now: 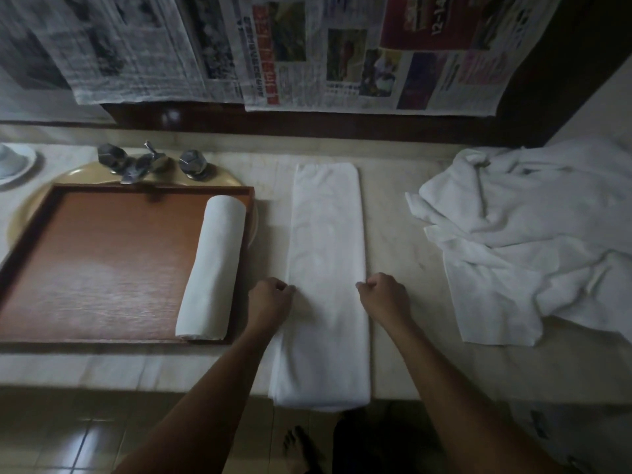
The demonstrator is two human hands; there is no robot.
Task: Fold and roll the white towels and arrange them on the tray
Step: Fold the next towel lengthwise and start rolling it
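A folded towel (326,254) lies as a long strip on the counter (410,367), its near end overhanging the edge. The left hand (270,297) and right hand (384,295), fingers curled, pinch its side edges. Left, the wooden tray (102,265) holds one rolled towel (212,266) along its right side. Far right lies a rumpled towel pile (519,234).

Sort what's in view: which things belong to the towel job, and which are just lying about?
Job: folded towel, left hand and right hand at its edges, rolled towel, tray, unfolded towels.
Lying about: taps, newspapers, white dish.
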